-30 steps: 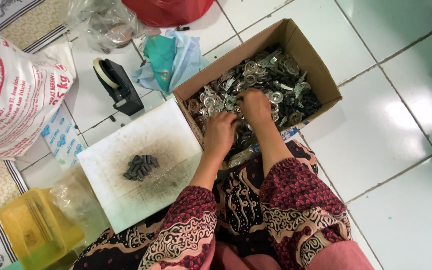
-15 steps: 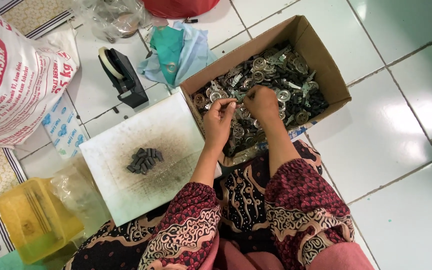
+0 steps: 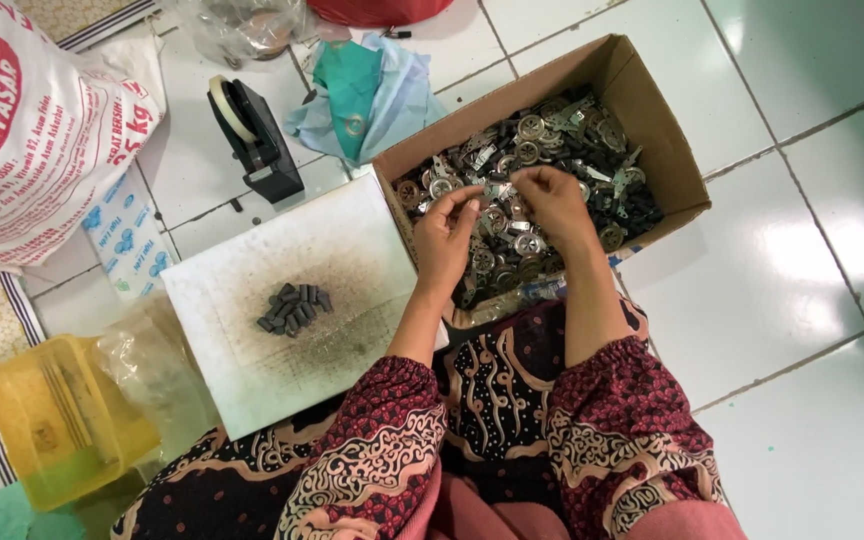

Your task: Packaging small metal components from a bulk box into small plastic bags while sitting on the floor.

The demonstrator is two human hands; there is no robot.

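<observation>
Both hands, left hand (image 3: 444,235) and right hand (image 3: 554,200), pinch one small silvery metal part (image 3: 497,187) between them, just above the open brown cardboard box (image 3: 642,95) of metal pieces.

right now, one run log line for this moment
left hand and right hand: pinching a small metal part between them | over: cardboard box of metal parts | beside: white board, dark pieces

We record bright, even daylight; broad white glare on the floor tiles (image 3: 832,250) at right; soft, short shadows under the box (image 3: 652,130) and board (image 3: 282,300). Focus sharp at centre, slight softening at the frame edges.
</observation>
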